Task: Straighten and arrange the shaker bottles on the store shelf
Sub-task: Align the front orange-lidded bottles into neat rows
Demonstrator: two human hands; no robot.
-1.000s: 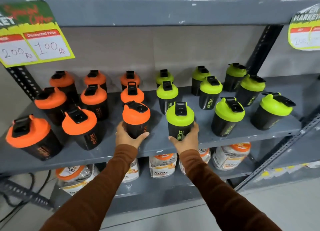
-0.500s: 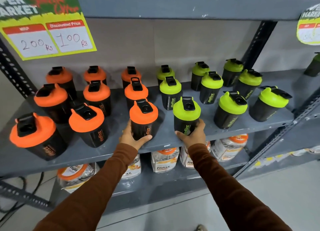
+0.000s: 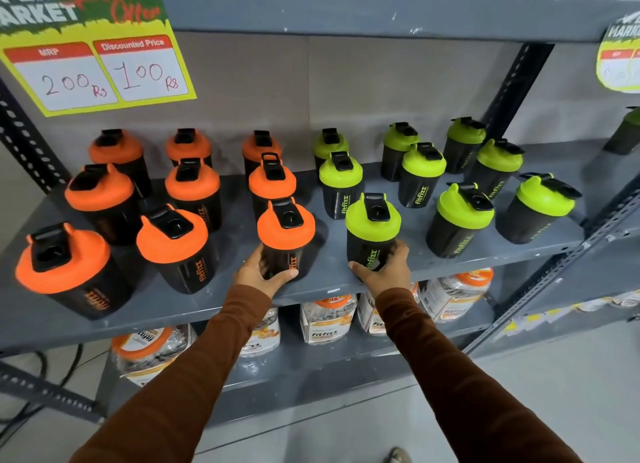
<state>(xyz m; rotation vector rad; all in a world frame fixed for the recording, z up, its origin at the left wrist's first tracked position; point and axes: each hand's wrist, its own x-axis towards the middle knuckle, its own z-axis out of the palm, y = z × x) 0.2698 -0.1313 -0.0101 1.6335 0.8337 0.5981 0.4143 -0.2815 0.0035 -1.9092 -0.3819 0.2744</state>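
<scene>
Left hand (image 3: 264,274) wraps the base of an orange-lid shaker (image 3: 286,238); right hand (image 3: 383,267) wraps a green-lid shaker (image 3: 372,233). Both bottles stand upright at the front edge of the grey shelf (image 3: 332,284), green just right of orange, apart.

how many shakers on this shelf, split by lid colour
orange-lid shakers: 9
green-lid shakers: 9
total: 18

The dark bottle at the far right edge is cut off and not counted.
</scene>
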